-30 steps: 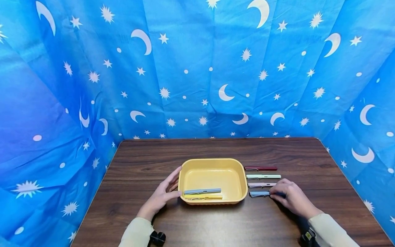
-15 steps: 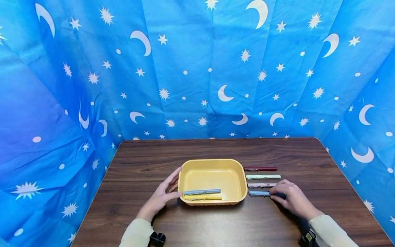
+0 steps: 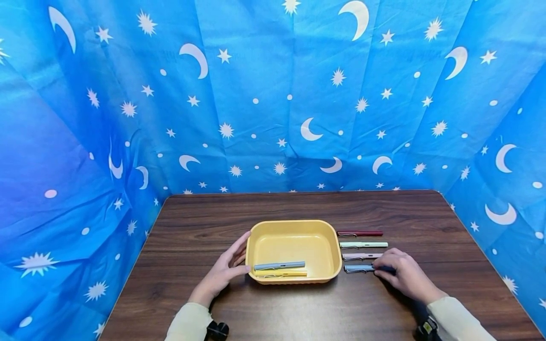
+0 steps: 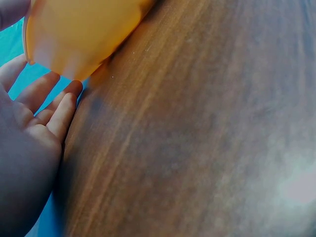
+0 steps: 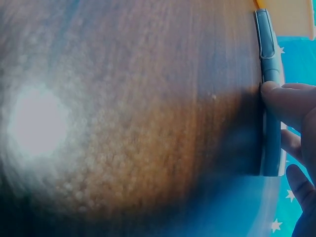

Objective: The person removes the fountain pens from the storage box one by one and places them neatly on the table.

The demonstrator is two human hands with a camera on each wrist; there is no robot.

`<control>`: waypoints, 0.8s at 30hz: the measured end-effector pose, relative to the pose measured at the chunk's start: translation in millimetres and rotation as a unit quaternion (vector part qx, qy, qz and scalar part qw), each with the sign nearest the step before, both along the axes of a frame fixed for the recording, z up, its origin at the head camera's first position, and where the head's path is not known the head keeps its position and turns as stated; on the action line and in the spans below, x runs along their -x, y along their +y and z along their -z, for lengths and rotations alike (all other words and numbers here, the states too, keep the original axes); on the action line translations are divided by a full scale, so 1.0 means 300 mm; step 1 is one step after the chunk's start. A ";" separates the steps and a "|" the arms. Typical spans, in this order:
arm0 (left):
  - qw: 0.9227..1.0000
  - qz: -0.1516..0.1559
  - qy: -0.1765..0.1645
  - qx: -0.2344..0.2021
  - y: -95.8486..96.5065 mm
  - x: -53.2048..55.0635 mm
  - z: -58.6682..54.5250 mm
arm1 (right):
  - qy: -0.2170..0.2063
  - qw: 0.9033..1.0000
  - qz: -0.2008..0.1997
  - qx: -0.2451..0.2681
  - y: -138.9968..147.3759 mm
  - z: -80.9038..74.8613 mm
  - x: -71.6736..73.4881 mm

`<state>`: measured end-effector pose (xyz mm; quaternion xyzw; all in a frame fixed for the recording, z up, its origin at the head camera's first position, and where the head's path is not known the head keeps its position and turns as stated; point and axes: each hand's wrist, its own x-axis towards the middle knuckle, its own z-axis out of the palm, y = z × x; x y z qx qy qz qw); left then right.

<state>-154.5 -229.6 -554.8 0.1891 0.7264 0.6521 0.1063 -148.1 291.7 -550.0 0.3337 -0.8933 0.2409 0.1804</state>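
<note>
A yellow rectangular tray [image 3: 294, 225] sits on the wooden table. My left hand [image 3: 219, 274] is at its left end, fingers reaching to the tray's outer side and thumb at the near left corner. Inside the tray lie a grey-blue pen [image 3: 279, 265] and a yellow pen [image 3: 286, 273], side by side near the front wall. To the right of the tray, my right hand [image 3: 403, 272] pinches a blue capped pen [image 3: 359, 268] between thumb and fingers. In the right wrist view that pen [image 5: 267, 37] shows its wire clip, with the thumb [image 5: 281, 98] along its barrel.
Beyond the blue pen, a pale pink pen [image 3: 358, 256], a mint green pen [image 3: 364, 245] and a dark red pen [image 3: 361, 233] lie in a row, their left ends close to the tray. A blue star-and-moon cloth [image 3: 273, 142] hangs behind the table [image 3: 213, 206] and at both sides.
</note>
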 end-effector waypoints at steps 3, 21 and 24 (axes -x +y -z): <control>1.000 -0.001 -0.002 0.000 0.000 -0.001 -0.001 | 0.003 1.000 0.002 -0.001 0.001 -0.011 0.001; 1.000 -0.004 0.012 0.002 -0.004 0.002 0.007 | -0.081 0.989 0.106 0.071 -0.061 -0.188 0.055; 1.000 -0.003 0.013 0.002 -0.003 0.003 0.007 | -0.108 0.985 0.104 0.087 -0.097 -0.211 0.070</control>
